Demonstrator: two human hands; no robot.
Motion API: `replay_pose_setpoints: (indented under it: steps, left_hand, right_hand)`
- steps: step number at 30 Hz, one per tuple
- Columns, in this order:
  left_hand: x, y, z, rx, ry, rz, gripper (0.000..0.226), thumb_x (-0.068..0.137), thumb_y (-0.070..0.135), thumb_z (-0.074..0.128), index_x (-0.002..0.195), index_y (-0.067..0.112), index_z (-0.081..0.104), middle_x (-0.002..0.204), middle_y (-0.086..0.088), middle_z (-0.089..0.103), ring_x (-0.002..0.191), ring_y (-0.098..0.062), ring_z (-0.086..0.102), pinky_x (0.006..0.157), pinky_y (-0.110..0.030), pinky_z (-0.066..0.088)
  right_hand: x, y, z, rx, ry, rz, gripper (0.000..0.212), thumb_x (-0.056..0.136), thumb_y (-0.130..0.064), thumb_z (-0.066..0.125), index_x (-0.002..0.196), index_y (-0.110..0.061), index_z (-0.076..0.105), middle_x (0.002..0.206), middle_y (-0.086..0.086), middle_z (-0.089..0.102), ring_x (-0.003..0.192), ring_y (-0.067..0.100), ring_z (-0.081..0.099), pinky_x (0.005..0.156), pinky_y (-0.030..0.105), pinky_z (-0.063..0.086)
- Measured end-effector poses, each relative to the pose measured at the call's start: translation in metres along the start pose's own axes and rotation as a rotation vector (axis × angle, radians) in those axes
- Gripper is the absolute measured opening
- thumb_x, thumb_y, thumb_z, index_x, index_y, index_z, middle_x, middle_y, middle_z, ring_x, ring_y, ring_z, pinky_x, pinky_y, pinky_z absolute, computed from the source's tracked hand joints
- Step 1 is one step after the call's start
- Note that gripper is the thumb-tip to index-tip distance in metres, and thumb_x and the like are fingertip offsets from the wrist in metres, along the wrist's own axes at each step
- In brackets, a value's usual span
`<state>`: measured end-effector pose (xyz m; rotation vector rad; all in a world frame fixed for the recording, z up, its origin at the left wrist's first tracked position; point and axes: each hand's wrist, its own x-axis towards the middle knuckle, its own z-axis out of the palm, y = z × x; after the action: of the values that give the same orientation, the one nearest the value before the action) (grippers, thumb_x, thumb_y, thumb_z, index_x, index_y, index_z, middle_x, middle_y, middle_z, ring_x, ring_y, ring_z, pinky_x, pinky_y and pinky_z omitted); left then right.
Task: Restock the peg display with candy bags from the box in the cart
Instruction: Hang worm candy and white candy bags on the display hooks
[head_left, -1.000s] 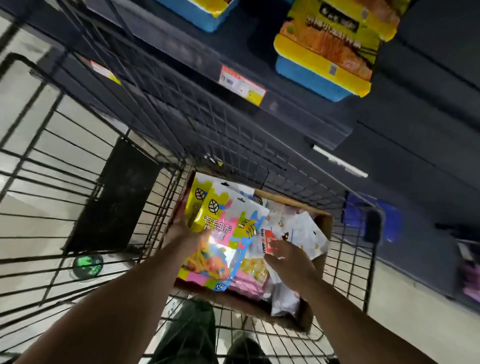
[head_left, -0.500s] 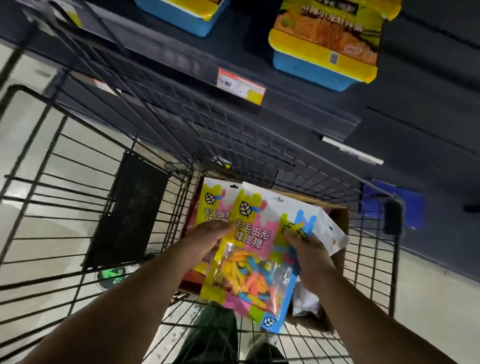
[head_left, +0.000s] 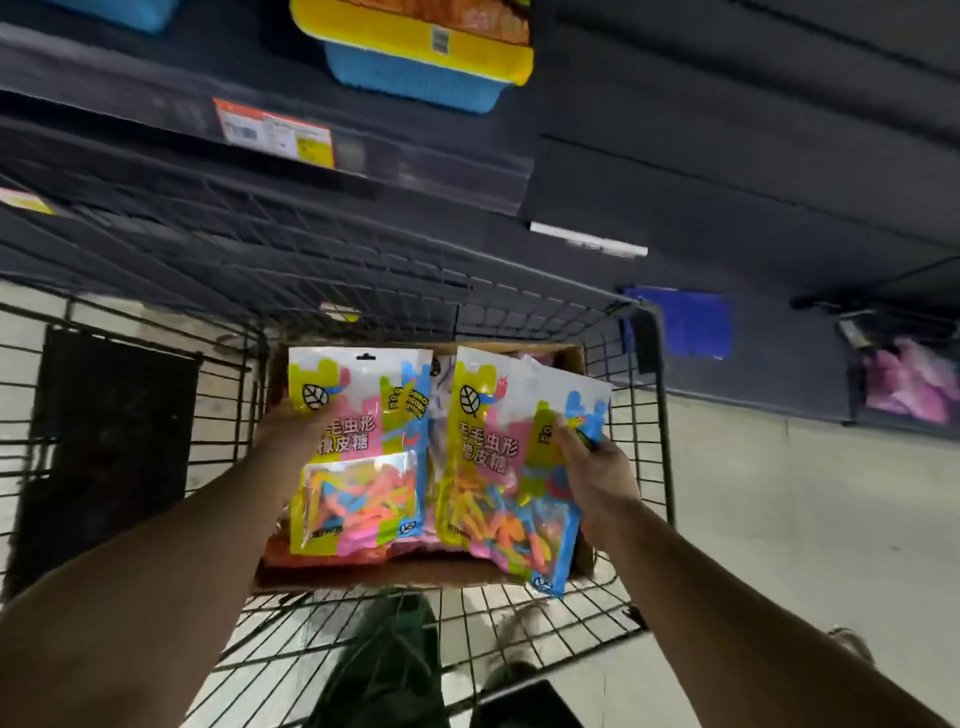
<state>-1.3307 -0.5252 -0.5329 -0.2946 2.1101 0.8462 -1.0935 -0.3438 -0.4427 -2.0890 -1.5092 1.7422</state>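
Two colourful candy bags with gummy worms hang above the cardboard box (head_left: 563, 357) in the wire cart (head_left: 652, 415). My left hand (head_left: 291, 431) grips the left candy bag (head_left: 363, 452) at its left edge, thumb on the front. My right hand (head_left: 597, 467) pinches the right candy bag (head_left: 511, 467) by its right edge; that bag tilts slightly. More bags lie in the box beneath, mostly hidden by the two held ones. No peg display is in view.
Dark store shelving (head_left: 363, 171) rises just beyond the cart, with a price label (head_left: 275, 134) and a yellow-and-blue packaged item (head_left: 431, 57) above. A black panel (head_left: 114, 441) sits on the cart's left side. Pale floor (head_left: 805, 519) lies to the right. My feet show below the cart.
The overlapping bags held together have been drawn apart: my right hand now holds one bag to the right, my left keeps the other. Both bags are lifted higher above the box.
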Motion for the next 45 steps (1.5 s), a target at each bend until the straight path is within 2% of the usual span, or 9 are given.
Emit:
replay_pose_setpoints:
  steps: [3,7,10,15,21,26,35,40,45]
  left_hand:
    - [-0.030,0.014,-0.013,0.052,-0.053,0.110,0.042,0.089,0.042,0.071,0.113,0.008,0.066,0.110,-0.018,0.066,0.097,-0.027,0.061,0.079,-0.032,0.043]
    - [-0.086,0.044,-0.026,0.205,-0.103,0.279,0.048,0.094,0.047,0.064,0.119,0.006,0.066,0.117,-0.016,0.066,0.105,-0.028,0.061,0.082,-0.030,0.041]
    - [-0.137,0.075,-0.016,0.065,-0.213,0.358,0.032,0.088,0.038,0.073,0.108,0.013,0.069,0.120,-0.009,0.070,0.103,-0.021,0.065,0.097,-0.038,0.050]
    - [-0.269,0.128,0.044,-0.131,-0.431,0.520,0.007,0.096,0.015,0.060,0.097,0.015,0.068,0.086,0.000,0.077,0.064,-0.009,0.073,0.064,-0.029,0.061]
    - [-0.433,0.174,0.190,-0.082,-0.638,0.710,0.035,0.093,0.020,0.066,0.125,0.006,0.061,0.109,-0.018,0.072,0.082,-0.024,0.074,0.076,-0.045,0.061]
    - [-0.543,0.179,0.322,0.024,-0.869,0.831,0.034,0.094,0.025,0.065,0.124,0.009,0.065,0.112,-0.017,0.074,0.100,-0.032,0.072,0.090,-0.049,0.055]
    - [-0.661,0.165,0.521,0.206,-1.062,0.959,0.008,0.094,0.020,0.067,0.102,0.021,0.067,0.119,-0.010,0.070,0.113,-0.030,0.065,0.106,-0.048,0.045]
    - [-0.678,0.184,0.623,0.274,-1.074,0.890,0.024,0.097,0.020,0.064,0.120,0.014,0.064,0.121,-0.016,0.068,0.112,-0.033,0.064,0.106,-0.055,0.045]
    - [-0.698,0.247,0.719,0.236,-1.106,0.929,0.023,0.097,0.033,0.064,0.117,0.026,0.057,0.121,0.003,0.058,0.113,-0.015,0.051,0.104,-0.036,0.040]
  right_hand:
    - [-0.014,-0.005,-0.018,0.065,-0.039,0.004,0.037,0.090,-0.046,0.066,0.099,-0.010,0.069,0.082,0.004,0.071,0.068,0.020,0.069,0.062,0.029,0.057]
    - [-0.032,-0.016,-0.059,0.136,-0.044,-0.117,0.028,0.094,-0.040,0.063,0.084,-0.014,0.064,0.071,0.000,0.063,0.052,0.004,0.059,0.037,0.010,0.040]
    - [-0.046,-0.018,-0.100,0.218,-0.091,-0.172,0.042,0.084,-0.049,0.072,0.100,-0.010,0.073,0.085,0.003,0.075,0.071,0.019,0.072,0.060,0.025,0.060]
    - [-0.088,-0.014,-0.219,0.373,-0.133,-0.326,0.023,0.093,-0.031,0.067,0.097,-0.009,0.072,0.090,0.009,0.076,0.074,0.025,0.072,0.060,0.036,0.060]
    - [-0.129,0.033,-0.418,0.573,0.160,-0.474,0.032,0.071,-0.045,0.078,0.087,-0.018,0.075,0.104,0.012,0.075,0.098,0.038,0.071,0.079,0.062,0.057]
    - [-0.177,0.089,-0.556,0.712,0.450,-0.522,0.012,0.089,-0.030,0.071,0.087,-0.019,0.068,0.082,0.007,0.067,0.063,0.023,0.061,0.052,0.030,0.048]
    - [-0.197,0.188,-0.701,0.977,0.734,-0.422,0.028,0.094,-0.036,0.065,0.112,-0.015,0.062,0.090,0.004,0.069,0.071,0.021,0.066,0.043,0.024,0.050]
    - [-0.156,0.195,-0.766,0.963,0.856,-0.364,0.029,0.089,-0.041,0.069,0.100,-0.015,0.069,0.097,0.010,0.073,0.088,0.031,0.071,0.084,0.056,0.058]
    - [-0.103,0.171,-0.849,0.923,0.870,-0.347,0.031,0.087,-0.047,0.069,0.096,-0.017,0.068,0.102,0.013,0.073,0.093,0.035,0.071,0.085,0.059,0.056]
